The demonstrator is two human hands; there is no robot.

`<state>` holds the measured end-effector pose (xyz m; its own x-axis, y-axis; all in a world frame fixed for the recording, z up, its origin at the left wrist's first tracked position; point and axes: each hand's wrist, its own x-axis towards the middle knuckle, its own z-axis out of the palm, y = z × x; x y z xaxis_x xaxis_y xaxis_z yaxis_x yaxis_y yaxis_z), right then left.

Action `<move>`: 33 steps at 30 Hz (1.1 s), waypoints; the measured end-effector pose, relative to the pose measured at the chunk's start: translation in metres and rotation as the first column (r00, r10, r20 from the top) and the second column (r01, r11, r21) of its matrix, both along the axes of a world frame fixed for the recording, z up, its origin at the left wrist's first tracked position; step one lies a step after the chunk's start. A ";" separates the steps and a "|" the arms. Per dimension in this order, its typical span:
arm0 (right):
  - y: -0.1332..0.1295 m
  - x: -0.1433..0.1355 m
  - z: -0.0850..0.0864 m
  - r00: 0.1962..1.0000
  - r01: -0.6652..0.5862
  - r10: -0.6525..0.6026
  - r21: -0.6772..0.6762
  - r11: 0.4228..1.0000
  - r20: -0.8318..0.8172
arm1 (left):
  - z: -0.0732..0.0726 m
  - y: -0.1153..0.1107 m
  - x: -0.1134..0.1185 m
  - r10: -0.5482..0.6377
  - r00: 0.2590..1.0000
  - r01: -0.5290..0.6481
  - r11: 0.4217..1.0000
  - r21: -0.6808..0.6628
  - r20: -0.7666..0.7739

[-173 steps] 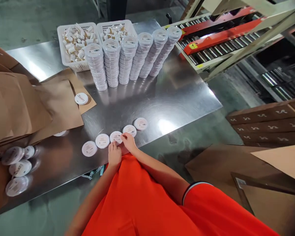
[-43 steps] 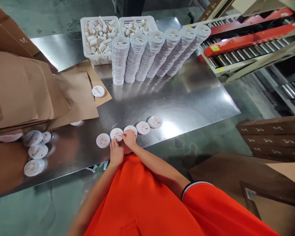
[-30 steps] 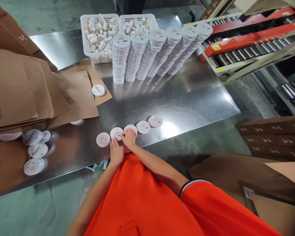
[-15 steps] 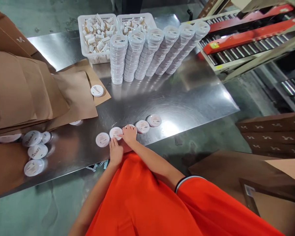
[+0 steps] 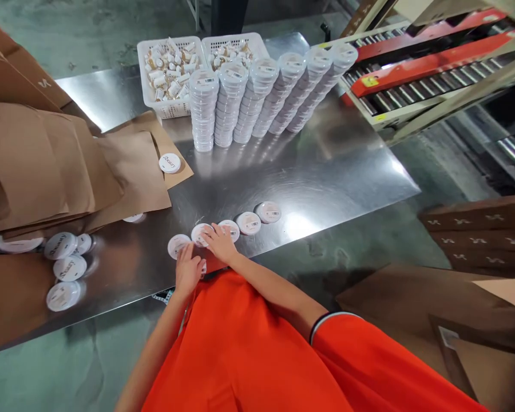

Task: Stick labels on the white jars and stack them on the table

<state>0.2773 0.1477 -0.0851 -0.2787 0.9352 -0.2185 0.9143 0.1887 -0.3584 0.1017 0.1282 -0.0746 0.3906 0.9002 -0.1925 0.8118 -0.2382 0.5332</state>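
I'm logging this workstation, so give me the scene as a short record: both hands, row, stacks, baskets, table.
left hand: at the leftmost container; grip unclear
right hand: spread over the second container from the left
row: five round white containers
stacks: six, beyond the row
baskets: two, white, filled with small white-topped items
table: shiny metal

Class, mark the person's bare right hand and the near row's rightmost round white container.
Bare right hand (image 5: pixel 221 244): head view, back of the hand.
Rightmost round white container (image 5: pixel 269 212): head view, printed upper face.

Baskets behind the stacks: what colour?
The baskets are white, seen best in the head view.
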 end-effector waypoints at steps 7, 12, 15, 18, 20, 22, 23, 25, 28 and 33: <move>0.001 0.029 -0.014 0.989 -0.109 0.105 0.031 0.994 0.105 | -0.012 -0.003 -0.030 0.274 0.958 -0.264 0.957 -0.125 0.079; -0.004 0.063 -0.014 0.984 -0.124 0.119 0.026 0.992 0.135 | -0.014 -0.004 0.003 0.203 0.967 -0.176 0.970 -0.168 0.156; -0.004 0.073 -0.002 0.998 -0.051 0.049 0.037 0.998 0.047 | -0.007 -0.002 0.014 0.227 0.952 -0.199 0.968 -0.151 0.203; -0.006 0.060 0.014 0.965 0.080 -0.072 0.021 0.997 -0.251 | 0.008 -0.001 0.011 0.305 0.894 -0.270 0.951 -0.148 0.328; -0.010 0.040 0.022 0.825 0.123 -0.153 -0.093 0.988 -0.544 | 0.020 0.000 0.006 0.355 0.837 -0.300 0.934 -0.194 0.417; -0.015 0.017 0.029 0.603 0.087 -0.255 -0.256 0.963 -0.755 | 0.030 0.000 0.001 0.395 0.791 -0.316 0.917 -0.242 0.467; -0.017 0.006 0.032 0.507 0.064 -0.311 -0.325 0.943 -0.804 | 0.034 0.000 -0.001 0.407 0.778 -0.317 0.912 -0.260 0.478; -0.021 -0.011 0.037 0.389 0.059 -0.410 -0.422 0.905 -0.825 | 0.040 0.000 -0.003 0.420 0.768 -0.314 0.905 -0.287 0.484; -0.023 -0.022 0.043 0.314 0.121 -0.501 -0.490 0.863 -0.806 | 0.047 -0.003 -0.004 0.467 0.722 -0.334 0.882 -0.333 0.511; -0.026 -0.021 0.053 0.296 0.171 -0.544 -0.516 0.839 -0.785 | 0.058 -0.009 0.002 0.607 0.603 -0.304 0.775 -0.554 0.518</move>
<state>0.2564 0.1222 -0.0326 -0.1276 0.9322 -0.3386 -0.0340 -0.3453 -0.9379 0.1035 0.1189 -0.0165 0.1035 0.9006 -0.4222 0.1686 0.4024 0.8998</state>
